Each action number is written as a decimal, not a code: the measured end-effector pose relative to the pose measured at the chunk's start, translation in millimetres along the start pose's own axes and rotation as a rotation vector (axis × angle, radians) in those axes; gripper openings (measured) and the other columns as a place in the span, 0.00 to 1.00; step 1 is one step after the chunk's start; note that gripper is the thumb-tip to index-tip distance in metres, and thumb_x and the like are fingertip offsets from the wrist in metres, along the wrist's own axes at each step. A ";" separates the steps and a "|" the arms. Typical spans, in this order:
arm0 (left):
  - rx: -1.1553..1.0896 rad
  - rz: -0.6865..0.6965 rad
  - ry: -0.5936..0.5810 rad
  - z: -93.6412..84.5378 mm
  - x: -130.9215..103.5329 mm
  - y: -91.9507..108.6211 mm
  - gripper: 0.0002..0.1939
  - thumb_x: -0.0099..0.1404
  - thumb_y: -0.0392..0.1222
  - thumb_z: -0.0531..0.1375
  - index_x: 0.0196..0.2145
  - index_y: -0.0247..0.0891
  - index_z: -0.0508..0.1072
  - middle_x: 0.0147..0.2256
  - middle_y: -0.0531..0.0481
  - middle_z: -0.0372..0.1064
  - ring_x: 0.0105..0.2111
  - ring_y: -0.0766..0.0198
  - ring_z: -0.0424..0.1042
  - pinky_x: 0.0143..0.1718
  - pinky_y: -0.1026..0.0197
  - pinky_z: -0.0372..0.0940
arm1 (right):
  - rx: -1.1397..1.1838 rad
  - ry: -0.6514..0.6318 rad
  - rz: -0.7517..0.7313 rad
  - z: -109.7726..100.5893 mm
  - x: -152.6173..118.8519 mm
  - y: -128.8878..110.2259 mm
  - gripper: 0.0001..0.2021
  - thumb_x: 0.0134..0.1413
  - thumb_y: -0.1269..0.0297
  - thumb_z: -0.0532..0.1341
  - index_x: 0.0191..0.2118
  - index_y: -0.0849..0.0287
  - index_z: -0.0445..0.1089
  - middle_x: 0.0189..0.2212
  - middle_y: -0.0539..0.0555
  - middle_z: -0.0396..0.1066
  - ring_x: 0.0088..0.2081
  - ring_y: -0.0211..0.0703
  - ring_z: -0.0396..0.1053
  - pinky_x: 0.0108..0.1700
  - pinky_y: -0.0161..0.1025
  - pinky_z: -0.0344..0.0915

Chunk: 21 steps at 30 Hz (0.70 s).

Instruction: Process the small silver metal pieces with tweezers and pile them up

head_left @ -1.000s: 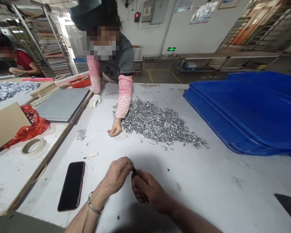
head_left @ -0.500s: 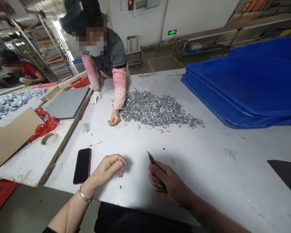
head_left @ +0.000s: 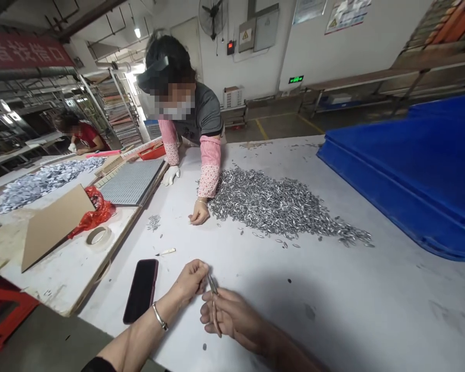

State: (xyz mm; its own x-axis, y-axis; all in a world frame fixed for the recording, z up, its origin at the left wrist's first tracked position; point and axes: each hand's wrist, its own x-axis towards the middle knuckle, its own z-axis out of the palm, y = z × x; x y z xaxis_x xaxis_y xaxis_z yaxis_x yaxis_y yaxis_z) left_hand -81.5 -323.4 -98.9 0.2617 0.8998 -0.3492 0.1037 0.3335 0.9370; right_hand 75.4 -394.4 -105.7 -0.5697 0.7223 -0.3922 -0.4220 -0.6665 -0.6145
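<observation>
Head view | we grip a plier-like tool [head_left: 214, 288] in our right hand [head_left: 238, 316], long axis forward and slightly left, tip at our left hand [head_left: 191, 280], fingers pinched, contents unclear | silvery pile [head_left: 271, 201] ahead-right

Left hand [head_left: 191, 283], fingers [head_left: 201, 268] pinched at the tips; right hand [head_left: 234, 316] just beside, fingers curled; forearms [head_left: 139, 333] converging inward.

The tool's handle [head_left: 216, 316] is reddish-brown, the pieces [head_left: 271, 204] silver-grey, the phone [head_left: 140, 291] black.
</observation>
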 end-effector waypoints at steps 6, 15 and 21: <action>0.452 0.152 0.342 -70.7 82.3 39.1 0.21 0.58 0.60 0.62 0.24 0.40 0.64 0.19 0.59 0.56 0.20 0.69 0.54 0.22 0.64 0.49 | 0.021 0.025 0.030 -26.4 7.3 3.5 0.29 0.43 0.42 0.73 0.42 0.62 0.70 0.34 0.57 0.75 0.38 0.46 0.74 0.44 0.45 0.67; 0.690 0.245 0.193 -83.0 141.7 58.5 0.12 0.54 0.46 0.63 0.25 0.39 0.64 0.22 0.59 0.59 0.25 0.68 0.55 0.29 0.63 0.52 | 0.122 0.002 0.050 -39.0 12.9 3.0 0.24 0.47 0.47 0.73 0.41 0.61 0.70 0.34 0.55 0.73 0.37 0.44 0.72 0.42 0.43 0.66; 0.715 0.290 0.158 -69.7 103.0 62.6 0.10 0.63 0.47 0.55 0.28 0.40 0.62 0.24 0.57 0.59 0.26 0.67 0.55 0.30 0.62 0.53 | -0.077 0.033 -0.038 -39.7 9.5 2.1 0.29 0.50 0.39 0.68 0.45 0.60 0.68 0.36 0.56 0.72 0.38 0.45 0.71 0.43 0.45 0.66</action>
State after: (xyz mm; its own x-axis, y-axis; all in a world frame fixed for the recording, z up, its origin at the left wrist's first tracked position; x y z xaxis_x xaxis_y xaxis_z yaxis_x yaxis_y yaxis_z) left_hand -114.9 -190.3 -75.8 0.2388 0.9704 -0.0365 0.6586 -0.1342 0.7404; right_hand 97.1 -381.6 -137.9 -0.5302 0.7532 -0.3894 -0.3867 -0.6235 -0.6794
